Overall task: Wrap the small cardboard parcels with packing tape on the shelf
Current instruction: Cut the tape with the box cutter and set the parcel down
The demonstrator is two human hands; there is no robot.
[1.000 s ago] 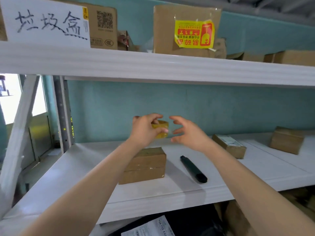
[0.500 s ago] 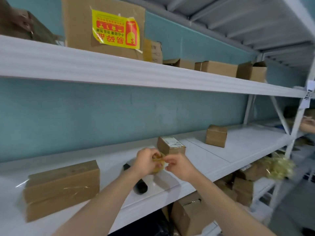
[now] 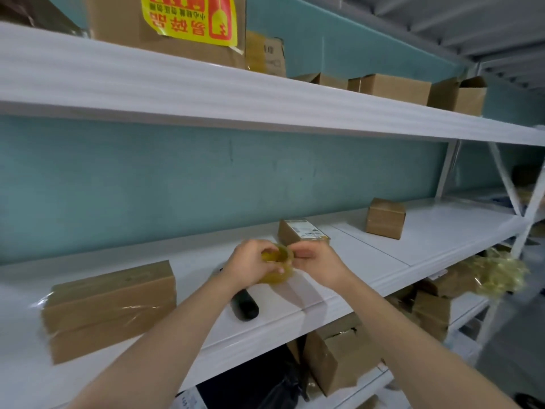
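A yellowish roll of packing tape [image 3: 278, 265] is held just above the white shelf [image 3: 413, 246]. My left hand [image 3: 249, 265] grips the roll from the left, and my right hand [image 3: 317, 262] pinches at its right edge. A tape-wrapped cardboard parcel [image 3: 110, 308] lies on the shelf at the left. Behind my hands sits a small parcel with a white label [image 3: 300, 233]. Another small plain parcel [image 3: 385, 218] stands further right.
A black cylindrical object [image 3: 244, 304] lies on the shelf under my left wrist. The upper shelf [image 3: 206, 93] carries several cardboard boxes, one with a yellow and red sticker [image 3: 188, 17]. Below are more boxes [image 3: 339, 358] and a crumpled tape bundle [image 3: 498, 273].
The view swung right along the shelf. My right hand, open beside the roll a second ago, closed onto its edge, and both hands with the roll came lower, close to the shelf.
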